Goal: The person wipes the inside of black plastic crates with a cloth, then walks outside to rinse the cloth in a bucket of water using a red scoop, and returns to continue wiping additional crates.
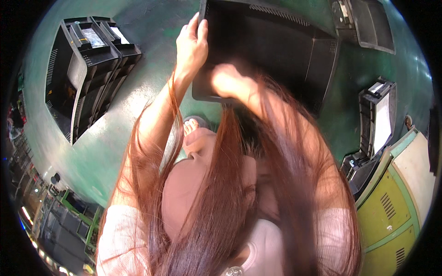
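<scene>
Blk bin, long axis L–R, open side to wearer

Black bin [276, 50] at top ctr, in front of wearer's knees, over green floor [156, 46]. Long axis runs L to R, R end dipping a bit lower in view; short sides L & R. Open side faces up twd wearer, so dark inner base & walls show; slotted strip along far long wall. Top L corner cut by view edge.

L hand [191, 48]: on bin's L short rim, fingers pointing away from wearer, closed over edge, gripping rim. R hand [228, 79]: blurred, nr bin's near L corner, over the opening; fingers hard to make out, can't tell if gripping or touching.

Surrounds: pair of bins [94, 60] well off L, side by side; another bin [375, 25] far R. Green-yellow cabinet [389, 202] lower R.
</scene>
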Tool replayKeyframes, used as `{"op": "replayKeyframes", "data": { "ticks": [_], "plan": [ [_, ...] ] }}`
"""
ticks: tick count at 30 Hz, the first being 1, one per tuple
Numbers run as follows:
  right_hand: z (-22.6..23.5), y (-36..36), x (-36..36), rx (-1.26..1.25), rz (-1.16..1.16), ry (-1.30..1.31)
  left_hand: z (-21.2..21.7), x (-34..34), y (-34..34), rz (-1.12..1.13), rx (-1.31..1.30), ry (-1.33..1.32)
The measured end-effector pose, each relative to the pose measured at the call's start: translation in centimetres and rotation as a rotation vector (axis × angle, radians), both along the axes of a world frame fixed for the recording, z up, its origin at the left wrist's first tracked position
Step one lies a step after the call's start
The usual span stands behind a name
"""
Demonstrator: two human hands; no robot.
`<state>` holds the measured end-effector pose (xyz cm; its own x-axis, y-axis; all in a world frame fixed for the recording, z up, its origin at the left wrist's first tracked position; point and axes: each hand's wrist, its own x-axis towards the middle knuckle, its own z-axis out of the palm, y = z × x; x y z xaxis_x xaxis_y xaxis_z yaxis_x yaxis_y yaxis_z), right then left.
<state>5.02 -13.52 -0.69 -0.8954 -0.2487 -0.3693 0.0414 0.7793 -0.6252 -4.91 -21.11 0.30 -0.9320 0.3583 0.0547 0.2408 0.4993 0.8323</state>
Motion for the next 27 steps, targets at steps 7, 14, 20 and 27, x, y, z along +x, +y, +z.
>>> {"op": "replayKeyframes", "data": {
  "ticks": [7, 14, 20, 27],
  "plan": [
    [5.8, -1.2, 2.2, -0.135, -0.029, 0.289, 0.4, 0.2, -0.5, 0.017, -0.07, -0.075],
    [-3.2, -1.4, -0.6, 0.097, -0.061, -0.203, 0.1, -0.1, 0.0, -0.007, -0.055, -0.078],
    [2.1, -2.3, 0.6, -0.034, -0.08, -0.014, -0.1, -0.2, -0.7, 0.031, -0.082, -0.047],
    [-1.3, -3.5, -2.1, 0.273, 0.054, -0.299, 0.0, -0.7, -1.3, 0.003, -0.07, -0.004]
  ]
}}
